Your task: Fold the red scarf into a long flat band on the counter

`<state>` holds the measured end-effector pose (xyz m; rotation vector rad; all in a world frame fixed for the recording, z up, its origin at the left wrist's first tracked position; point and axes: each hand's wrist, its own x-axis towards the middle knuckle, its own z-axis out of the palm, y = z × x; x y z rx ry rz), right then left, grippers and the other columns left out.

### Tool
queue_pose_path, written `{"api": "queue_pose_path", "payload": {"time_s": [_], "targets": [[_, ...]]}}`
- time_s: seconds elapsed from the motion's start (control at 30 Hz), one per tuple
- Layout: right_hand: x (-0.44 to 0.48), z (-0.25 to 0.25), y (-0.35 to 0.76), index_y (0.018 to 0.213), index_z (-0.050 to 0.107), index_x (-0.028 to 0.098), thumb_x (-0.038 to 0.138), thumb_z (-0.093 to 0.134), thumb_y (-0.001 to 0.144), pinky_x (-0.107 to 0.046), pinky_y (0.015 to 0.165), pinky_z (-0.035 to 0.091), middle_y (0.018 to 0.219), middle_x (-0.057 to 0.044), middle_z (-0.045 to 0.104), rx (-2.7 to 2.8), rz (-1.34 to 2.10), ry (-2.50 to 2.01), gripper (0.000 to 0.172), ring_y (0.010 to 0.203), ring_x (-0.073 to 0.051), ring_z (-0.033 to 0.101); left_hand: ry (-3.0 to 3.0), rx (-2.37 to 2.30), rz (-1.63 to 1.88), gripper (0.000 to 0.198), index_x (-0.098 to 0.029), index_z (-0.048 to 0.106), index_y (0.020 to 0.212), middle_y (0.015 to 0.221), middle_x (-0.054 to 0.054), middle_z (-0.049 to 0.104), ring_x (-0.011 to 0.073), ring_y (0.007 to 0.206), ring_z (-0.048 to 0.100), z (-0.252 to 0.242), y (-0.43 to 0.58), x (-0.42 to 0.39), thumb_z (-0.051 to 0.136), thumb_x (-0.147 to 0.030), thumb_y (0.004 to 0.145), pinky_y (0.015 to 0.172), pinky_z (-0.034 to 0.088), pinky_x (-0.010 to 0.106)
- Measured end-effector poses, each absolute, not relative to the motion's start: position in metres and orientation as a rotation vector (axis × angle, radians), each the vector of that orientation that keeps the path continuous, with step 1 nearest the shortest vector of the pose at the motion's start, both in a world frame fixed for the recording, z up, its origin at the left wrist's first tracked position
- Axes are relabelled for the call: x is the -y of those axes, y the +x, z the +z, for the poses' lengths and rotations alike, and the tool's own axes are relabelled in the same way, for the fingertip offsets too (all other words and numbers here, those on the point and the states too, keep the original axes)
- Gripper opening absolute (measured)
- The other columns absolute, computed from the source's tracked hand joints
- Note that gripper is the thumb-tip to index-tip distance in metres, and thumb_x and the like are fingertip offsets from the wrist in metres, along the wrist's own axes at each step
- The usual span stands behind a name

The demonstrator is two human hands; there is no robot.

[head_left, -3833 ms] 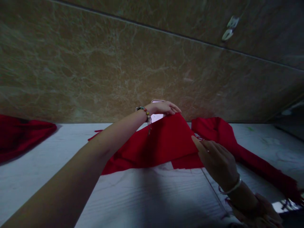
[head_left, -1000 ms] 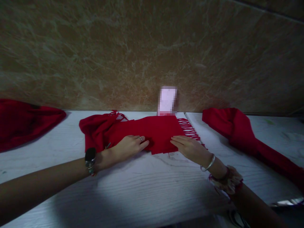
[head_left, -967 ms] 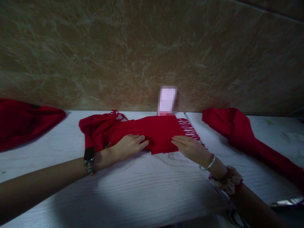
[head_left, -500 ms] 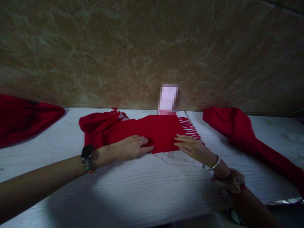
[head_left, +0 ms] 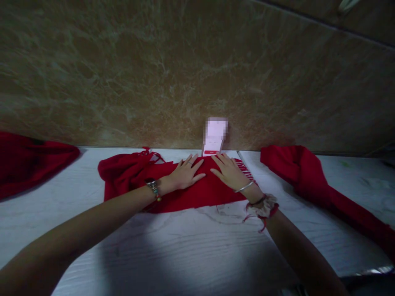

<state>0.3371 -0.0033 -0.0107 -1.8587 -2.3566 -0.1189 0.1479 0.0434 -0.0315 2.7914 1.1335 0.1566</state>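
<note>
A red fringed scarf (head_left: 197,193) lies across the white table, flat in its middle and right part and bunched up at its left end. Fringe shows at the right end and at the upper left. My left hand (head_left: 185,172) rests on the scarf's middle with fingers spread. To its right, my right hand (head_left: 228,170) lies palm down on the scarf near the right fringe, fingers also apart. Both sets of fingertips are close to the scarf's far edge.
A phone (head_left: 213,137) with a lit, partly blurred screen leans on the brown marbled wall (head_left: 138,74) behind the scarf. More red cloth (head_left: 27,164) lies at the left, and another red piece (head_left: 311,176) stretches along the right. The white wood-grain table (head_left: 185,246) has a seam.
Both hands have slid from the scarf's near edge to its far edge, and their fingers have spread. The view has tilted up slightly; more of the phone's lower screen shows.
</note>
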Motion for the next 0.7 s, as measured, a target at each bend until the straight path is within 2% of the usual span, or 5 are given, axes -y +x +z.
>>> {"api": "queue_pose_path", "payload": {"time_s": [0.13,0.33,0.5,0.6,0.7], "targets": [[0.007,-0.025,0.345,0.134,0.037,0.016,0.032,0.032,0.09,-0.049,0.101,0.031,0.143,-0.009,0.032,2.412,-0.121,-1.946,0.047,0.131,-0.029,0.024,2.773,-1.174,0.162,0.059,-0.017,0.022,0.14,0.146,0.016,0.016,0.0334,0.132,0.017,-0.045,0.145,-0.044,0.026,-0.05,0.091,0.102,0.023,0.049],[0.014,-0.027,0.365,0.131,0.042,0.012,0.019,0.03,0.087,-0.048,0.099,0.034,0.141,-0.011,0.035,2.256,-0.279,-2.094,0.046,0.127,-0.031,0.032,2.818,-1.188,0.223,0.062,-0.013,0.024,0.139,0.146,0.017,0.017,0.0309,0.134,0.013,-0.049,0.141,-0.043,0.024,-0.051,0.091,0.104,0.021,0.049],[0.004,-0.01,0.352,0.131,0.04,0.007,0.013,0.033,0.083,-0.046,0.102,0.031,0.141,-0.014,0.033,2.223,-0.329,-2.026,0.049,0.129,-0.029,0.029,2.841,-1.163,0.22,0.062,-0.01,0.025,0.138,0.146,0.017,0.017,0.03,0.134,0.012,-0.049,0.142,-0.043,0.024,-0.05,0.091,0.105,0.019,0.049],[0.0,-0.01,0.338,0.133,0.038,0.015,0.021,0.03,0.089,-0.045,0.104,0.028,0.142,-0.01,0.033,2.383,-0.188,-1.865,0.046,0.13,-0.024,0.028,2.837,-1.17,0.244,0.062,-0.011,0.025,0.138,0.146,0.017,0.017,0.0309,0.134,0.012,-0.05,0.142,-0.043,0.024,-0.051,0.091,0.104,0.02,0.051],[0.0,-0.02,0.336,0.133,0.038,0.027,0.029,0.028,0.091,-0.059,0.101,0.024,0.142,-0.006,0.034,2.441,-0.114,-1.911,0.043,0.13,-0.027,0.027,2.831,-1.172,0.249,0.063,-0.012,0.024,0.138,0.146,0.015,0.017,0.0316,0.134,0.012,-0.051,0.142,-0.043,0.024,-0.052,0.09,0.103,0.02,0.052]]}}
